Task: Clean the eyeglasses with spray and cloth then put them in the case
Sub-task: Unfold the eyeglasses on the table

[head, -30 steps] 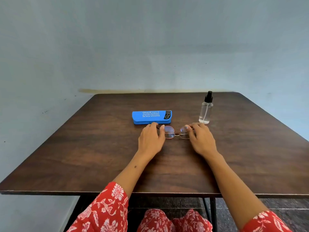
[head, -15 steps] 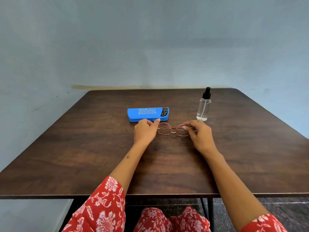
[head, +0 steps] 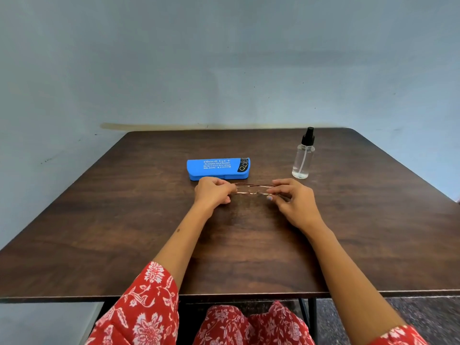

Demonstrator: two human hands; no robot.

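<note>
Thin copper-framed eyeglasses (head: 252, 190) are held just above the dark wooden table (head: 124, 232), tilted so the frame shows edge-on. My left hand (head: 212, 192) pinches the left end of the frame, and my right hand (head: 293, 199) pinches the right end. A shut blue glasses case (head: 217, 168) with white print lies right behind my left hand. A clear spray bottle (head: 303, 156) with a black nozzle stands upright behind and to the right of my right hand. No cloth is in view.
A pale blue wall (head: 224, 70) stands right behind the table's far edge. The table's near edge runs across the lower part of the view, with my red floral clothing (head: 149, 307) and black table legs (head: 308, 317) below it.
The glasses lay flat on the table with lenses facing up; both hands have taken hold of the ends and tipped the frame so it now shows edge-on, slightly raised.
</note>
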